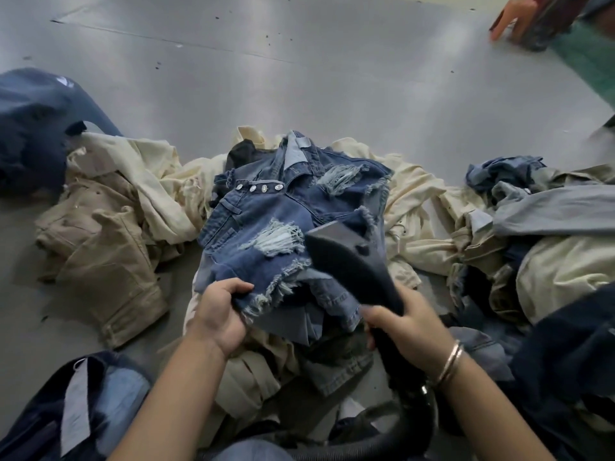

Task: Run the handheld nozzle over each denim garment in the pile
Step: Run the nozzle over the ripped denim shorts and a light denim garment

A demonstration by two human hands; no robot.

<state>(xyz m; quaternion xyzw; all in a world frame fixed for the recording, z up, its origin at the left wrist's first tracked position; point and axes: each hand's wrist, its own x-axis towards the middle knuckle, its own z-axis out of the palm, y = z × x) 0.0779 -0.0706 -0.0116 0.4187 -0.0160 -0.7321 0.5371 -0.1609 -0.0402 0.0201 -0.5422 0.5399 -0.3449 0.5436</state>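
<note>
A blue ripped denim garment [266, 211] with frayed hems and a row of metal buttons lies on top of the pile in the middle. My left hand [219, 312] grips its frayed lower hem. My right hand [404, 322] grips the black handheld nozzle [346, 251], whose wide head rests on the right side of the blue denim. Its black hose [409, 390] runs down under my right wrist.
Cream and tan garments [109, 234] spread to the left and right of the pile. Dark denim lies at the far left [30, 128], bottom left [83, 404] and right [565, 344]. Grey floor [299, 78] stretches beyond. Another person's hand [519, 21] shows at the top right.
</note>
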